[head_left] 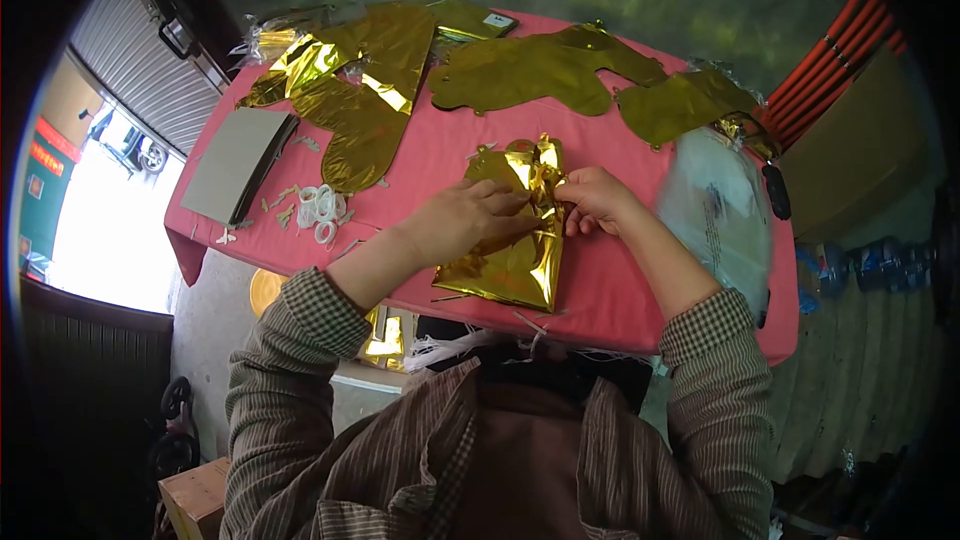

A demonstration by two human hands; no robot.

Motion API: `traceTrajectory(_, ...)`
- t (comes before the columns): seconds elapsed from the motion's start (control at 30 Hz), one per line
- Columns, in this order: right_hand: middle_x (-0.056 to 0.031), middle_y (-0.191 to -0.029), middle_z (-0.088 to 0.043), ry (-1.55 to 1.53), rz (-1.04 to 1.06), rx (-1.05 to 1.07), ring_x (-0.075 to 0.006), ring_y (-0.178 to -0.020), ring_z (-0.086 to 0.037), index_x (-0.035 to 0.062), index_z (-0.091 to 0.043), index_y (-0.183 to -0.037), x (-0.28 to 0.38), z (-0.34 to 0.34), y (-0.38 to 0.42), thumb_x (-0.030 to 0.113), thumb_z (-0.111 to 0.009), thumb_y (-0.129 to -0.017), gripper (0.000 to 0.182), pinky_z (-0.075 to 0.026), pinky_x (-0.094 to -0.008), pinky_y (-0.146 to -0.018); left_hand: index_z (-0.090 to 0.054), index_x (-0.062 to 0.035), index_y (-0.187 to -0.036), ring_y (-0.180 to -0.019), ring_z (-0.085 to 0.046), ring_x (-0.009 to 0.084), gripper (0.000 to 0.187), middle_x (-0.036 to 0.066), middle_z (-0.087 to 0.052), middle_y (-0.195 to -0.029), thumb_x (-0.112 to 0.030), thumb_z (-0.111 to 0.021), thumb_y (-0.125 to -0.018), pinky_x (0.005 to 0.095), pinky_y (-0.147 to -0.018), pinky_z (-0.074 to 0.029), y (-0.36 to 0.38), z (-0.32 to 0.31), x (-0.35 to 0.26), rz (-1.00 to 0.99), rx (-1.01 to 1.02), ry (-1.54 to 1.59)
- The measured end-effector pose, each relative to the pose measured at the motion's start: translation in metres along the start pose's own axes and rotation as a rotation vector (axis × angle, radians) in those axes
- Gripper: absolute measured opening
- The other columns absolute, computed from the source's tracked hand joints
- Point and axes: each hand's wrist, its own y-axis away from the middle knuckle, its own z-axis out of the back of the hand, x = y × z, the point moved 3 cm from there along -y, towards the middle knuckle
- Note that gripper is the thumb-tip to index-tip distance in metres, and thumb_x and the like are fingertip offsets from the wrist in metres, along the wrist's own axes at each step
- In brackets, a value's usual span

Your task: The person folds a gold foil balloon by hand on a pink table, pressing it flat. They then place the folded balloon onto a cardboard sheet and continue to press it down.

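Observation:
A folded gold foil balloon (505,275) lies on the pink tablecloth (600,295) in front of me. My left hand (465,222) rests across its left half, palm down with the fingers stretched out. At the balloon's upper right edge, the foil is crumpled, and my right hand (597,202) pinches it with fingers curled. The fingertips of both hands are a short way apart, with the shiny creased fold between them.
Flat gold foil shapes (520,75) spread along the table's far side. To the left are a grey board stack (232,165) and white ribbon rolls (320,208) among small scraps. Clear plastic bags (715,215) lie at right. Orange-red bars (825,60) stand beyond the right corner.

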Motion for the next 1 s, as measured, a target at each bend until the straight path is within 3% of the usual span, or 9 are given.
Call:
traceTrajectory(0.07,-0.0129,-0.07,-0.064,-0.014,0.001,-0.003,-0.0168,-0.043,-0.059,-0.0029,-0.057,-0.087,0.0,0.0,-0.002,0.013,-0.051,-0.083,0.017,-0.039,-0.0219,-0.03,-0.047,-0.0259,-0.128,-0.117,-0.045,0.0224,0.052,0.002,-0.046,-0.131,-0.02,-0.056,-0.078,0.038,-0.098,-0.038,-0.001,0.002,-0.002,0.007,-0.017,-0.054)
traceTrajectory(0.37,-0.0111,-0.07,-0.063,-0.098,-0.045,0.063,-0.0166,-0.047,-0.061,-0.0014,-0.056,-0.093,0.005,0.001,0.006,0.016,-0.053,-0.085,0.019,-0.047,-0.0213,-0.035,-0.042,-0.0256,-0.132,-0.115,-0.046,0.022,0.055,0.0,-0.044,-0.133,-0.021,-0.055,-0.08,0.0383,-0.093,-0.04,-0.004,0.001,-0.003,-0.017,-0.025,-0.082)
traceTrajectory(0.47,-0.0115,-0.072,-0.063,-0.089,-0.055,0.086,-0.0169,-0.048,-0.061,-0.0017,-0.056,-0.095,0.002,0.002,0.001,0.016,-0.054,-0.085,0.02,-0.048,-0.0216,-0.036,-0.039,-0.0243,-0.135,-0.119,-0.043,0.0241,0.063,0.001,-0.041,-0.136,-0.02,-0.06,-0.075,0.0397,-0.096,-0.039,-0.004,0.0,-0.002,-0.011,0.012,-0.042)
traceTrajectory(0.77,-0.0151,-0.076,-0.064,0.015,-0.055,0.048,-0.0203,-0.048,-0.062,-0.0053,-0.054,-0.099,0.004,-0.002,-0.006,0.01,-0.053,-0.083,0.022,-0.048,-0.0243,-0.034,-0.039,-0.0257,-0.135,-0.117,-0.044,0.0251,0.061,0.001,-0.041,-0.136,-0.022,-0.06,-0.077,0.0402,-0.095,-0.04,-0.005,-0.002,-0.003,-0.038,0.024,-0.067)
traceTrajectory(0.87,-0.0112,-0.073,-0.064,0.044,-0.068,0.031,-0.016,-0.045,-0.06,-0.0013,-0.056,-0.095,0.005,-0.002,-0.005,0.013,-0.055,-0.084,0.018,-0.046,-0.0214,-0.034,-0.038,-0.027,-0.135,-0.115,-0.045,0.0255,0.062,0.0,-0.041,-0.136,-0.022,-0.06,-0.077,0.0401,-0.095,-0.04,-0.005,0.0,-0.003,-0.023,0.063,-0.066)
traceTrajectory(1.0,-0.0151,-0.077,-0.064,0.024,-0.051,0.042,-0.0203,-0.048,-0.062,-0.0049,-0.053,-0.099,0.002,-0.001,-0.006,0.014,-0.055,-0.083,0.025,-0.047,-0.0247,-0.034,-0.039,-0.0273,-0.134,-0.112,-0.046,0.0248,0.061,-0.001,-0.04,-0.136,-0.023,-0.06,-0.077,0.0395,-0.094,-0.041,-0.007,0.001,-0.004,-0.03,0.107,-0.092)
